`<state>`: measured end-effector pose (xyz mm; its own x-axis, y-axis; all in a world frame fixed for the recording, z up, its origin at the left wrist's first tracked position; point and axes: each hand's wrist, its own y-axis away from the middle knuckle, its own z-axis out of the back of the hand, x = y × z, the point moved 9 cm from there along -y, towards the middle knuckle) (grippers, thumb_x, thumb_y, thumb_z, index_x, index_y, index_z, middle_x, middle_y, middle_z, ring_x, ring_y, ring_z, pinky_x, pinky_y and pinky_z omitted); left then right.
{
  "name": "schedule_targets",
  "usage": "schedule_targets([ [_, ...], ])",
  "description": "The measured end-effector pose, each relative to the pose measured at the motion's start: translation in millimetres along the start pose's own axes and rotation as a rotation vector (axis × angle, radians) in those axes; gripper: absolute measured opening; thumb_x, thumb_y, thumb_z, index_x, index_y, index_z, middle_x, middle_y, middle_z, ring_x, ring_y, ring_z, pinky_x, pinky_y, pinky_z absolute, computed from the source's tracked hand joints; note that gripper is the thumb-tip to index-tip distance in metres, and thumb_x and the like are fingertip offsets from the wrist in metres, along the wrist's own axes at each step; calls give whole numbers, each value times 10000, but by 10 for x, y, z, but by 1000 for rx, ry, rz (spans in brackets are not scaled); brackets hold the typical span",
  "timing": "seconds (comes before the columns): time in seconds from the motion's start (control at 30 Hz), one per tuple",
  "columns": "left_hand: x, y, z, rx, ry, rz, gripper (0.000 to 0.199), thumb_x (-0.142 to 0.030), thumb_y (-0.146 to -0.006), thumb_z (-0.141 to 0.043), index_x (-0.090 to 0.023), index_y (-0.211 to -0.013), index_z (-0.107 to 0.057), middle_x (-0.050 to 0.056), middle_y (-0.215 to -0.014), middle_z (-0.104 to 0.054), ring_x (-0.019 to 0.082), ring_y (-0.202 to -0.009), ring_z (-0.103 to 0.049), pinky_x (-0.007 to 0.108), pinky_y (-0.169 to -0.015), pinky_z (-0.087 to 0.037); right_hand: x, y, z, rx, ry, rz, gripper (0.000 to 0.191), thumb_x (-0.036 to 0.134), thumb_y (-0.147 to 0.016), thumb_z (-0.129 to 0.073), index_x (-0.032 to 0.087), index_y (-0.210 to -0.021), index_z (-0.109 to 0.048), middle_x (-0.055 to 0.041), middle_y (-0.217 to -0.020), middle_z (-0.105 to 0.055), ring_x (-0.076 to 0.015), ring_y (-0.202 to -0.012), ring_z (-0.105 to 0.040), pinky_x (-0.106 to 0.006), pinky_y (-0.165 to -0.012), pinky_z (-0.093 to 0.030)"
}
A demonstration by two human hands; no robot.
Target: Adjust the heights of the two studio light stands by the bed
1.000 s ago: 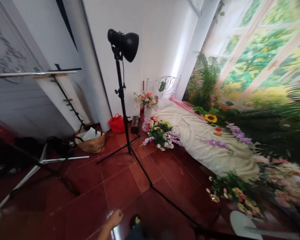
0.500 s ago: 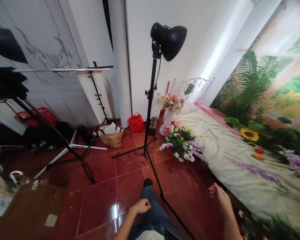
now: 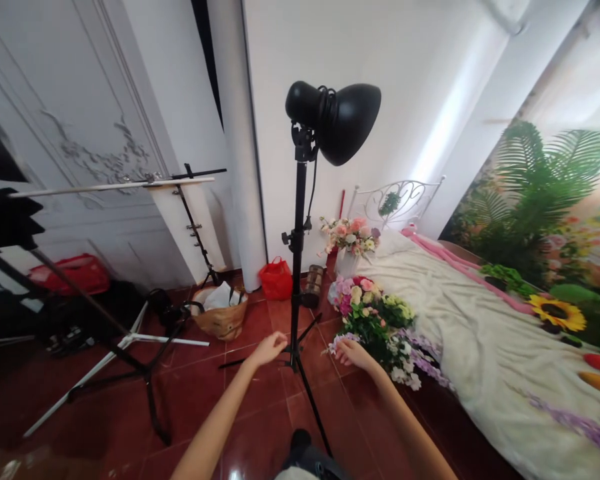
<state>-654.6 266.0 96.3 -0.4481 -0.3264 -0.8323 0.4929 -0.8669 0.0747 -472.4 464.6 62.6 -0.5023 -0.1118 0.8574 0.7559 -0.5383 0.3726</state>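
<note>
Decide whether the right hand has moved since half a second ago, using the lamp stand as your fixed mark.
Yes: the right hand has moved left in the view, closer to the black lamp stand.

The red tiled floor (image 3: 265,417) bears a black lamp stand (image 3: 297,267), with a red bag (image 3: 276,280) and tan basket (image 3: 223,323) to its left.

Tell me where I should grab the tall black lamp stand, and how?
Probably by its pole, below the lamp head, coming from the near side with both hands: the pole is slim and upright, while the legs spread out low down.
</note>
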Motion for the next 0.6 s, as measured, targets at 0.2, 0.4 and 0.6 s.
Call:
schedule_targets([
  [0.2, -1051, -1302, 928, -448, 245, -310, 480, -404, -743, -595, -170, -1140, -463, 120, -1183, -535, 173, -1052, -535, 358, -938, -407, 611, -1012, -218, 209, 1, -79, 394, 489, -887, -324, 149, -794, -502, -2, -576, -590, -70, -406, -485, -172, -424, -398],
  [0.4, -1687, -1901, 1285, -436, 437, -364, 340, -424, -693, -638, -131, -863, -604, 77, -813, -655, 169, -774, -618, 308, -740, -486, 1064, -1686, -205, 140, -20, -299, 571, 628, -851, -237, 136, -717, -495, -23, -461, -527, -95, -392, -463, -185, -413, -365],
  [0.6, -1868, -2072, 1317, -424, 551, -296, 358, -468, -671, -634, -149, -543, -534, -2, -463, -527, 99, -434, -501, 240, -491, -418, 1189, -1964, -205, 35, 43, -319, 567, 645, -816, -338, 149, -587, -489, 21, -379, -375, -97, -367, -377, -205, -382, -280],
])
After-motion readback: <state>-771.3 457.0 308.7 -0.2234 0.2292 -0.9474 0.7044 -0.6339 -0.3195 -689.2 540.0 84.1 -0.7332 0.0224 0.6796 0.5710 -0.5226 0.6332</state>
